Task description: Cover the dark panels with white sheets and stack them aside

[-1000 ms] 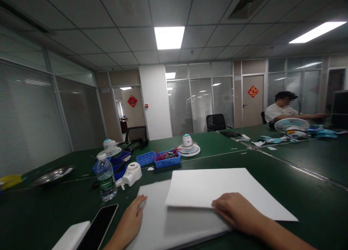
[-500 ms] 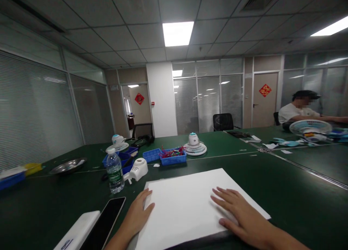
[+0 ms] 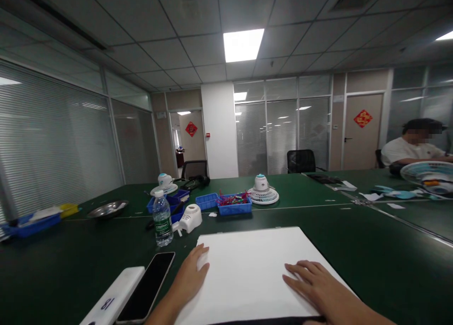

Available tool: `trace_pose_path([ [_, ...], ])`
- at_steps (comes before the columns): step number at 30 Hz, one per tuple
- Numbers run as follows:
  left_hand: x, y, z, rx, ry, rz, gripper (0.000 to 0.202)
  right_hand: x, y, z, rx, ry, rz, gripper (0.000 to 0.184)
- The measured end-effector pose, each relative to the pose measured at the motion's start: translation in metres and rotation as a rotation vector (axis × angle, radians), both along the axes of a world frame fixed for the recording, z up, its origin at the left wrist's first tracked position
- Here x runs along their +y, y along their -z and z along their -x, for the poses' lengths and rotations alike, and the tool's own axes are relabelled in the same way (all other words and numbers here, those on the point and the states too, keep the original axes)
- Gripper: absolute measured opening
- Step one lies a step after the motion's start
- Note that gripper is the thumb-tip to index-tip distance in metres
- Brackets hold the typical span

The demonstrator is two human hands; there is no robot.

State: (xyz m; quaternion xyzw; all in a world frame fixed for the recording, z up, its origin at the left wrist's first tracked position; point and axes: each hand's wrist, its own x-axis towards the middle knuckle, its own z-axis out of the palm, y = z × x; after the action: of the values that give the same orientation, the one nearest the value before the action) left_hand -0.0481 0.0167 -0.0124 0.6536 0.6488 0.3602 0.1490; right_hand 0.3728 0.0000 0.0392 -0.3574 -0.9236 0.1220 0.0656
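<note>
A stack of white paper (image 3: 247, 268) lies flat on the dark green table (image 3: 371, 249) right in front of me. My left hand (image 3: 189, 280) rests on the stack's left edge with the fingers stretched out. On the right part of the top sheet my right hand (image 3: 316, 285) lies flat, palm down, fingers spread. Neither hand holds anything.
A black phone (image 3: 148, 292) and a white box (image 3: 113, 302) lie left of the paper. Behind them stand a water bottle (image 3: 163, 219), a white fan part (image 3: 190, 218), blue trays (image 3: 233, 205) and small fans (image 3: 262, 193). A metal dish (image 3: 108, 209) sits far left. A person (image 3: 412, 148) sits at the far right.
The lifted top sheet has been laid down flat on the stack. My right hand went from gripping its edge to lying flat and open. The view has swung left.
</note>
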Motion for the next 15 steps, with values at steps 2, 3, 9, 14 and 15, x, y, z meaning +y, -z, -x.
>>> trace_pose_path([
  [2,-0.001,-0.001,-0.001,0.052,0.008,0.029,0.054,0.003,0.004,-0.003,0.007,-0.016,-0.037,0.08],
  [3,-0.001,-0.001,-0.002,0.082,0.016,0.047,0.054,0.005,0.006,-0.005,0.001,-0.022,-0.064,0.08],
  [9,0.0,-0.001,-0.006,0.205,0.04,0.103,0.06,0.01,0.011,-0.008,-0.016,-0.171,-0.453,0.066],
  [14,0.004,0.0,-0.009,0.154,0.037,0.098,0.064,0.005,0.017,0.006,0.15,-0.411,-0.922,0.031],
  [15,0.006,-0.001,-0.007,0.1,0.043,0.102,0.066,0.004,0.018,0.008,0.173,-0.437,-0.974,0.027],
])
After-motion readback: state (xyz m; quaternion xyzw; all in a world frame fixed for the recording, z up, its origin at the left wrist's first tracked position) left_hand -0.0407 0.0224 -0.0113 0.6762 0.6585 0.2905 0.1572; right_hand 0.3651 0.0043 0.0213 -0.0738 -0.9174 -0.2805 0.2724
